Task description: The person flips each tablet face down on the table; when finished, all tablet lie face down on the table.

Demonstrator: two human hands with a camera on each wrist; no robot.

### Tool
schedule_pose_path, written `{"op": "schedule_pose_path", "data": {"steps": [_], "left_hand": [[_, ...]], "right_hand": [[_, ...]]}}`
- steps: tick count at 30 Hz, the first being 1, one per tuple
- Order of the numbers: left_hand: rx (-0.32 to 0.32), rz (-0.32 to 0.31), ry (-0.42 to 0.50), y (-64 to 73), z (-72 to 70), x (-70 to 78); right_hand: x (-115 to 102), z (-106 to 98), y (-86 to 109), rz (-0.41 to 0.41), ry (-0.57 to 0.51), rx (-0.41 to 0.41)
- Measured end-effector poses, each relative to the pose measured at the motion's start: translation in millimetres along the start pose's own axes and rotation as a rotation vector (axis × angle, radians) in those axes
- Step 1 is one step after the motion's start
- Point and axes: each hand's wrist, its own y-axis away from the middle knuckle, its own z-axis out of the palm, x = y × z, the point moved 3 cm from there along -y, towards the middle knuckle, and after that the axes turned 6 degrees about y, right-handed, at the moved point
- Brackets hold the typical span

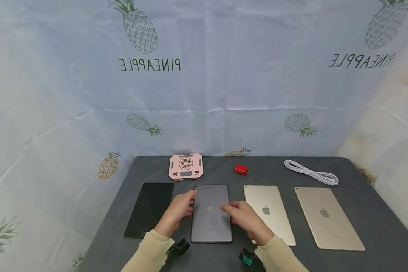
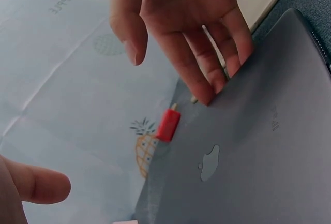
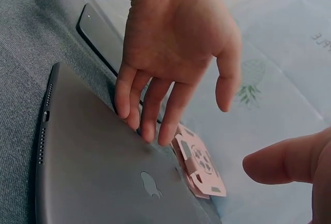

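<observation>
A person's left hand and right hand, fingers extended and gripping nothing, flank the thin grey metal tablet lying flat on a dark-grey cloth-topped table, where even fingertip contact along both long edges should steady it.

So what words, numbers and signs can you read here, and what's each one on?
"PINEAPPLE", printed backwards, twice on the cloth.
An apple sign, no letters: on the grey tablet, the inner gold tablet and the far-right gold tablet.
Small marks below that sign on the grey and far-right tablets: too small or blurred to read.
Numbers: none I can read.
</observation>
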Motion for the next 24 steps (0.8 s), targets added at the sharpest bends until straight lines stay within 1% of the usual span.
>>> {"op": "schedule_pose_path", "data": {"steps": [7, 24], "left_hand": [[-0.007, 0.009, -0.005, 0.7, 0.1, 0.7], [-0.015, 0.011, 0.003, 2.5, 0.1, 2.5]], "right_hand": [[-0.1, -0.6, 0.0, -0.011, -0.027, -0.004], [2.9, -0.5, -2.7, -0.024, 0.000, 0.003]]}}
